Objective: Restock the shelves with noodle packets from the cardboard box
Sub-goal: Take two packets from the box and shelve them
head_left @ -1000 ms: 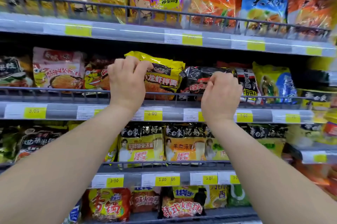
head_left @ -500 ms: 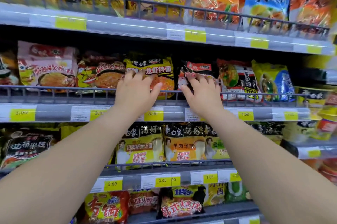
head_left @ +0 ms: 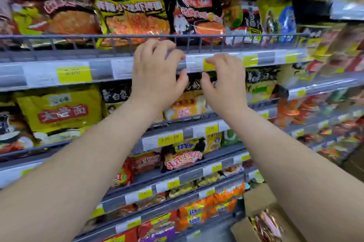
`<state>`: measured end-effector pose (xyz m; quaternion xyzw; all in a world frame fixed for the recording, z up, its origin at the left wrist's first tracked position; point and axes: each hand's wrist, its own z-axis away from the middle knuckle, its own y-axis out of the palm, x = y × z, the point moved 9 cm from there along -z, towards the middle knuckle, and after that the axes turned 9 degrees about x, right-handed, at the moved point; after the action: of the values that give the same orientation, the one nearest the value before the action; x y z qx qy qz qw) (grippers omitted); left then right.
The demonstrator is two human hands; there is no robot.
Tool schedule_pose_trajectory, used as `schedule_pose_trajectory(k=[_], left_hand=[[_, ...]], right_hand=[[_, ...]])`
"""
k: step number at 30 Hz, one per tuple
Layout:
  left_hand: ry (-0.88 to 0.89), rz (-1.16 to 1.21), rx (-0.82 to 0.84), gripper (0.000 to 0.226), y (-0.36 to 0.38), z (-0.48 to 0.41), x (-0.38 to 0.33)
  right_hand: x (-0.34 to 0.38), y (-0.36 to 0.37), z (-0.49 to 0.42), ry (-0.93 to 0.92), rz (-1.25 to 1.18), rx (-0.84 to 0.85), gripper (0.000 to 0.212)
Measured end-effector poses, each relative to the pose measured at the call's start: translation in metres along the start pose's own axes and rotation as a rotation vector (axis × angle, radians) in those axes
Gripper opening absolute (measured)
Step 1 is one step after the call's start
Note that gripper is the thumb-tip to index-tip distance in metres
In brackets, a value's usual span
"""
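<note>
Presently, both hands are empty. The left hand [head_left: 157, 76] hangs in front of the shelf edge, just below the wire rail [head_left: 59, 37]. Its fingers are loosely curled with nothing between them. Motion blur prevents telling whether the fingertips touch the price strip [head_left: 72, 74]. The right hand [head_left: 224, 84] sits just beside it and slightly lower, with its fingers likewise loosely bent and gripping nothing.

Behind the rail, a yellow packet [head_left: 130, 15] and a black packet [head_left: 197, 17] stand upright and side by side, faces outward. The row appears filled at this spot. The cardboard box [head_left: 258, 200] is at the lower right, well below the hands, with its flaps open. Glossy noodle packets [head_left: 266, 222] are visible inside it; their number cannot be read.

Assessment: the work stands between two placements, with no packet in hand and stock left in the box. The next move calls for lowering and turning to the right, then reaching into the box and taking hold of one or more packets. The film wrapping looks slippery, so a firm pinch at an edge or a flat two-handed hold is advisable. Each packet then needs lifting over the rail and setting upright in a gap.
</note>
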<state>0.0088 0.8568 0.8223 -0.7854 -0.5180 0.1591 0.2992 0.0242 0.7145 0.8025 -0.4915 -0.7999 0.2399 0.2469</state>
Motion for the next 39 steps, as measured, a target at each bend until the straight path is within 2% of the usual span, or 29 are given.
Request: schedule_pose_trajectory(k=[3,8,15,18,23,31,39], left_hand=[[0.084,0.087,0.023,0.023,0.022,0.018,-0.052],[0.123,0.263,0.239,0.025,0.064,0.054,-0.148],[0.209,0.434,0.475,0.029,0.115,0.110,-0.362],[0.228,0.498,0.560,0.028,0.133,0.133,-0.449],[0.202,0.556,0.668,0.027,0.156,0.147,-0.539],[0.219,0.642,0.759,0.026,0.237,0.121,-0.636],[0.147,0.791,0.872,0.024,0.352,0.046,-0.704]], right_hand=[[-0.030,-0.009,0.051,0.053,0.052,0.104,0.031],[-0.102,-0.052,0.139,0.238,0.098,0.236,0.026],[-0.224,-0.156,0.294,0.440,0.096,0.387,0.010],[-0.277,-0.198,0.360,0.512,0.114,0.439,0.023],[-0.346,-0.239,0.430,0.650,0.124,0.522,0.021],[-0.463,-0.247,0.470,0.762,0.100,0.579,0.026],[-0.606,-0.237,0.434,0.858,0.064,0.633,0.029]])
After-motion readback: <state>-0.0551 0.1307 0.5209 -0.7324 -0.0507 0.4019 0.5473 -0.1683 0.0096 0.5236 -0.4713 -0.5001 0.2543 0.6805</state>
